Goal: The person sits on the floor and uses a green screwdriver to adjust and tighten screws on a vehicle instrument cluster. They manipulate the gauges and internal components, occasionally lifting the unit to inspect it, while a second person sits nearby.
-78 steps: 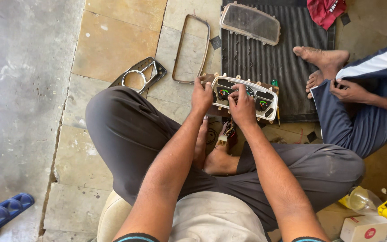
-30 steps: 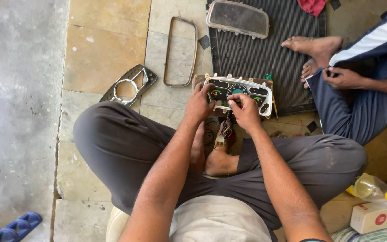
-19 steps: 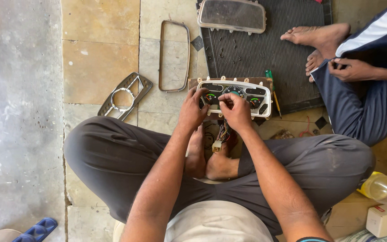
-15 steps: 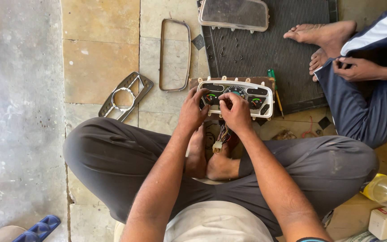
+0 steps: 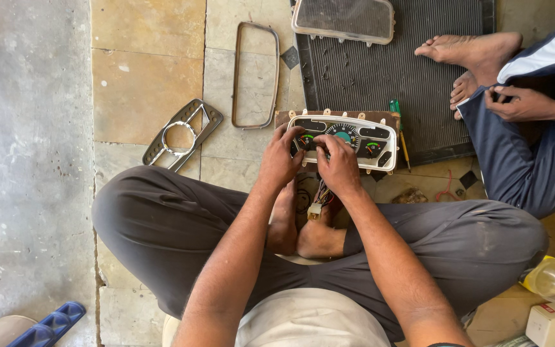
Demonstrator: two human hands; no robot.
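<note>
On the stone-tiled floor [image 5: 149, 71], left hand [image 5: 279, 160] and right hand [image 5: 340, 166] press curled fingers onto the instrument cluster [image 5: 345, 133], gripping nothing

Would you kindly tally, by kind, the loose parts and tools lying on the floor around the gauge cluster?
Gauge cluster, under the left hand and right hand: 1
Clear lens cover: 1
Metal frames, one rounded rectangle and one with a ring: 2
Green-handled screwdriver: 1
Total: 5
</note>
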